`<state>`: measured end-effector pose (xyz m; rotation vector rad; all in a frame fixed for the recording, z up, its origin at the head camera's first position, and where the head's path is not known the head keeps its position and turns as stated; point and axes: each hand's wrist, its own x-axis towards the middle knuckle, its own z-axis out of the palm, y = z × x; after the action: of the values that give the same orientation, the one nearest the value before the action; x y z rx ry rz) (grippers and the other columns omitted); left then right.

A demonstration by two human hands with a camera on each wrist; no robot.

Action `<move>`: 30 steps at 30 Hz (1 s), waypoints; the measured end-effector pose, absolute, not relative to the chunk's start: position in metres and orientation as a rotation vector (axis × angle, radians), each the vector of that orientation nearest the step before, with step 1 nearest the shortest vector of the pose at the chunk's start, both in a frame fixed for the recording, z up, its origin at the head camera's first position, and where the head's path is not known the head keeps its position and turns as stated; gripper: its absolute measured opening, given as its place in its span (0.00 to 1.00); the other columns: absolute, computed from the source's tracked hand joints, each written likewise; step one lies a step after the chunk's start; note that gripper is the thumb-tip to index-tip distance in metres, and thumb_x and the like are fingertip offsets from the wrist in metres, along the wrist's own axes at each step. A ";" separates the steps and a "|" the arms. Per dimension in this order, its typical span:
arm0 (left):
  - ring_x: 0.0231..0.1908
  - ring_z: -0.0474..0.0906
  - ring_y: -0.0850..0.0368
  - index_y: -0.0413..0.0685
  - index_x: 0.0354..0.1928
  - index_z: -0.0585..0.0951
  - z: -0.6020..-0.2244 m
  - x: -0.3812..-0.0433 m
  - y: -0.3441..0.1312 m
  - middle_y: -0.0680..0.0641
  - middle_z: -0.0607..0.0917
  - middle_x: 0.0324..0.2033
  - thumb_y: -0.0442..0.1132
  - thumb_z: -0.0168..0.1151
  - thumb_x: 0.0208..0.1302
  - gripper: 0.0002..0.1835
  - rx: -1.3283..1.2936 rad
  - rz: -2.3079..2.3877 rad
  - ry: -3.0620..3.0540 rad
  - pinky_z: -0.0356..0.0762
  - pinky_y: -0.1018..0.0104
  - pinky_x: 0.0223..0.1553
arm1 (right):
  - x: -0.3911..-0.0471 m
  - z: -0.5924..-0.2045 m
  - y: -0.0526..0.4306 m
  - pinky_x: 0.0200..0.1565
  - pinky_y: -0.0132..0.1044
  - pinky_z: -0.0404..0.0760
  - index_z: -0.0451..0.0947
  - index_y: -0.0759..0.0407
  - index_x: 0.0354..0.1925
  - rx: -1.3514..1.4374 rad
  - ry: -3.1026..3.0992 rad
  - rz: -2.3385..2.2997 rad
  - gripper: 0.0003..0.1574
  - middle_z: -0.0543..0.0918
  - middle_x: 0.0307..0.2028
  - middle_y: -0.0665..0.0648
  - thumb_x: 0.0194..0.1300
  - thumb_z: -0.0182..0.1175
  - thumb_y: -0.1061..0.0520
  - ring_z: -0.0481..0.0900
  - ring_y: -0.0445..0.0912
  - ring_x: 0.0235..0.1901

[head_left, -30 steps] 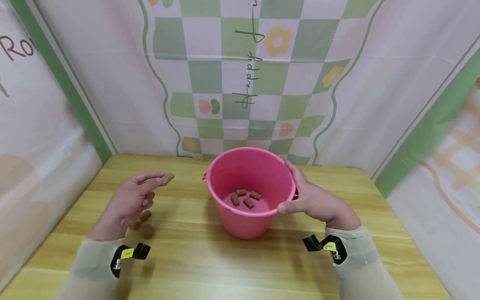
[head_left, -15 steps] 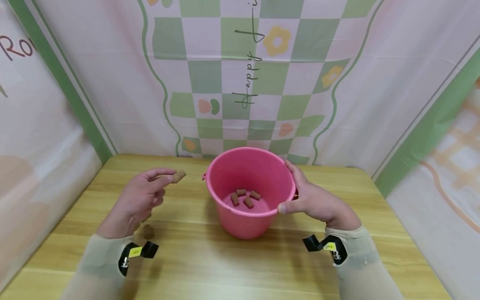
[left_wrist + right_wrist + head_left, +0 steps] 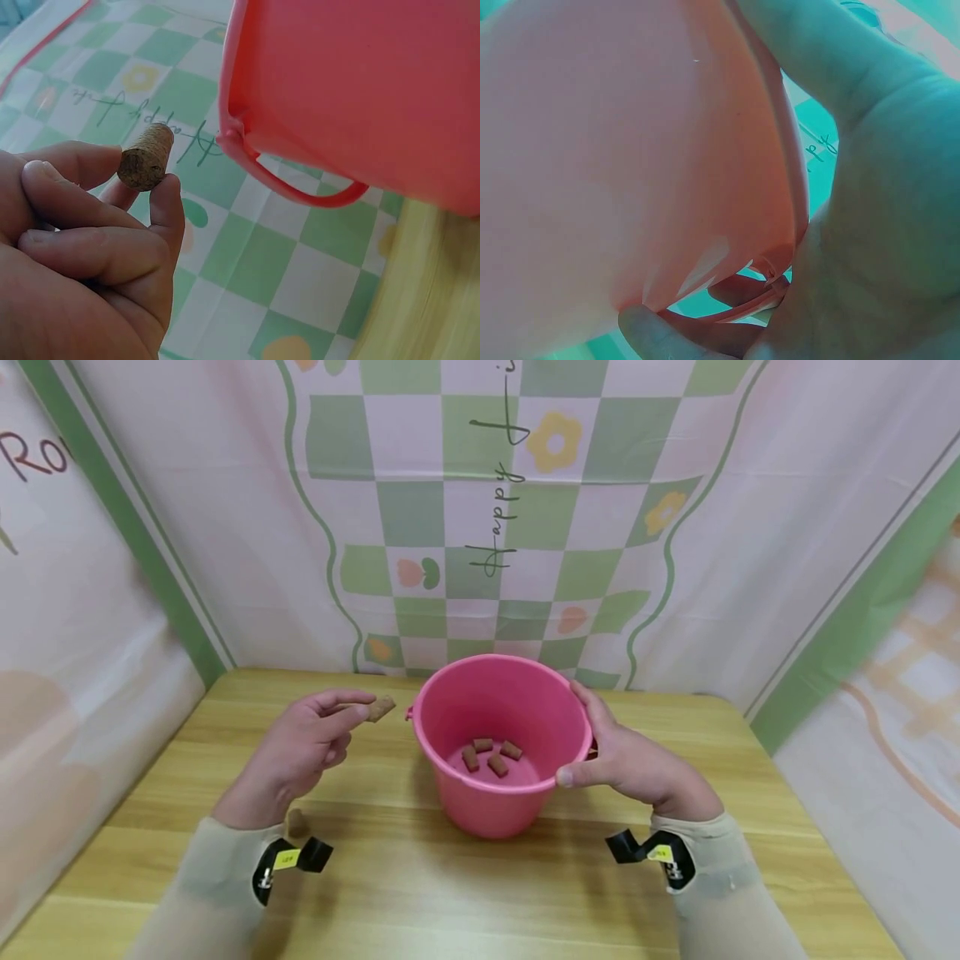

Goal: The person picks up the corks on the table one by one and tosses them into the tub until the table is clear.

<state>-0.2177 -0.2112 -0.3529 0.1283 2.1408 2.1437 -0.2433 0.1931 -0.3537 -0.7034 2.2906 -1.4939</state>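
Note:
My left hand [image 3: 307,747] pinches a cork [image 3: 145,157] between thumb and fingertips, just left of the pink bucket [image 3: 480,810] and at about its rim height in the head view. Rough speckled brown shows on the cork's end in the left wrist view. On the bucket's right side my right hand [image 3: 633,760] grips the rim, thumb over the front edge and fingers spread round the outer wall. The bucket stands upright, and several brown corks [image 3: 497,765] lie on its floor. Its pink handle [image 3: 322,196] hangs down the side, seen in the left wrist view.
Another cork [image 3: 297,822] lies on the wooden table [image 3: 420,902], partly hidden behind the left wrist. A checked green and white cloth [image 3: 480,527] hangs close behind the table, and more cloth walls close off both sides.
My left hand has moved right toward the bucket with the cork, its forearm now covering most of the corks on the table. My right hand and the bucket have stayed put.

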 end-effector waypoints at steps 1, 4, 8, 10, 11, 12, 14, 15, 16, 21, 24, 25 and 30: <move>0.17 0.62 0.64 0.39 0.58 0.79 -0.352 -0.218 -0.210 0.47 0.81 0.44 0.41 0.61 0.72 0.18 0.127 2.143 2.138 0.61 0.74 0.18 | -0.243 -0.354 0.193 0.59 0.57 0.72 0.29 0.44 0.79 -0.704 2.290 -1.499 0.78 0.54 0.73 0.59 0.52 0.77 0.53 0.66 0.61 0.65; 0.17 0.62 0.64 0.40 0.59 0.79 -0.350 -0.219 -0.206 0.46 0.81 0.45 0.41 0.61 0.72 0.18 0.125 2.139 2.132 0.61 0.74 0.18 | -0.244 -0.354 0.192 0.59 0.56 0.72 0.31 0.43 0.79 -0.721 2.295 -1.499 0.77 0.53 0.74 0.58 0.52 0.77 0.52 0.64 0.60 0.65; 0.18 0.62 0.63 0.41 0.59 0.79 -0.347 -0.220 -0.200 0.45 0.81 0.47 0.41 0.61 0.72 0.18 0.129 2.129 2.128 0.62 0.74 0.19 | -0.244 -0.354 0.192 0.59 0.56 0.72 0.32 0.42 0.79 -0.740 2.290 -1.504 0.76 0.51 0.74 0.57 0.52 0.77 0.53 0.64 0.60 0.66; 0.18 0.62 0.63 0.40 0.58 0.79 -0.345 -0.220 -0.196 0.45 0.82 0.47 0.41 0.61 0.72 0.18 0.140 2.126 2.124 0.62 0.73 0.19 | -0.244 -0.354 0.192 0.59 0.58 0.71 0.32 0.43 0.79 -0.741 2.282 -1.510 0.76 0.51 0.74 0.58 0.52 0.77 0.53 0.64 0.60 0.66; 0.18 0.62 0.63 0.39 0.58 0.79 -0.344 -0.220 -0.195 0.45 0.82 0.46 0.41 0.61 0.72 0.18 0.148 2.127 2.118 0.62 0.73 0.18 | -0.243 -0.353 0.192 0.59 0.58 0.71 0.31 0.43 0.79 -0.736 2.283 -1.511 0.76 0.51 0.74 0.58 0.52 0.77 0.53 0.64 0.60 0.66; 0.18 0.62 0.63 0.38 0.58 0.79 -0.343 -0.220 -0.193 0.45 0.83 0.45 0.40 0.61 0.72 0.18 0.159 2.128 2.113 0.61 0.73 0.18 | -0.243 -0.353 0.192 0.59 0.58 0.70 0.31 0.43 0.79 -0.732 2.287 -1.508 0.77 0.51 0.74 0.58 0.52 0.77 0.53 0.64 0.60 0.66; 0.17 0.62 0.63 0.37 0.57 0.78 -0.342 -0.221 -0.190 0.45 0.84 0.44 0.40 0.61 0.72 0.18 0.190 2.129 2.102 0.61 0.74 0.18 | -0.243 -0.353 0.192 0.60 0.59 0.70 0.30 0.44 0.79 -0.721 2.289 -1.508 0.77 0.51 0.74 0.58 0.52 0.77 0.53 0.64 0.60 0.66; 0.17 0.62 0.63 0.36 0.57 0.78 -0.342 -0.222 -0.188 0.45 0.85 0.43 0.39 0.61 0.72 0.17 0.204 2.130 2.097 0.60 0.74 0.18 | -0.243 -0.353 0.192 0.60 0.58 0.70 0.30 0.44 0.79 -0.718 2.289 -1.508 0.77 0.51 0.74 0.58 0.52 0.77 0.53 0.64 0.60 0.66; 0.17 0.61 0.63 0.36 0.57 0.78 -0.342 -0.222 -0.187 0.46 0.85 0.42 0.39 0.61 0.72 0.17 0.215 2.131 2.093 0.60 0.74 0.17 | -0.243 -0.353 0.192 0.60 0.58 0.70 0.30 0.44 0.79 -0.711 2.294 -1.504 0.78 0.51 0.74 0.58 0.52 0.77 0.53 0.64 0.60 0.66; 0.17 0.61 0.62 0.38 0.55 0.80 -0.341 -0.222 -0.181 0.45 0.86 0.43 0.40 0.62 0.71 0.16 0.234 2.127 2.089 0.59 0.73 0.17 | -0.243 -0.353 0.192 0.59 0.55 0.72 0.29 0.44 0.79 -0.707 2.297 -1.499 0.78 0.51 0.74 0.58 0.52 0.77 0.52 0.65 0.59 0.66; 0.18 0.62 0.60 0.41 0.53 0.82 -0.340 -0.222 -0.178 0.45 0.84 0.41 0.43 0.65 0.69 0.16 0.220 2.095 2.102 0.59 0.72 0.18 | -0.243 -0.353 0.192 0.59 0.55 0.72 0.30 0.44 0.79 -0.709 2.296 -1.498 0.78 0.51 0.74 0.58 0.52 0.77 0.52 0.64 0.59 0.66; 0.19 0.62 0.59 0.42 0.53 0.83 -0.339 -0.222 -0.177 0.45 0.83 0.40 0.43 0.66 0.68 0.16 0.215 2.081 2.109 0.59 0.72 0.18 | -0.243 -0.353 0.192 0.59 0.55 0.72 0.30 0.44 0.79 -0.710 2.295 -1.499 0.77 0.51 0.74 0.58 0.52 0.77 0.52 0.64 0.59 0.66; 0.20 0.63 0.57 0.45 0.53 0.84 -0.337 -0.222 -0.172 0.44 0.81 0.36 0.43 0.67 0.67 0.15 0.210 2.049 2.121 0.59 0.71 0.18 | -0.243 -0.353 0.193 0.60 0.56 0.71 0.29 0.45 0.79 -0.705 2.307 -1.487 0.78 0.51 0.74 0.58 0.53 0.77 0.52 0.64 0.59 0.66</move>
<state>-0.2218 -0.1722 -0.3367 0.2099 2.1205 2.0486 -0.2426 0.1933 -0.3530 -0.7047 2.3072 -1.4871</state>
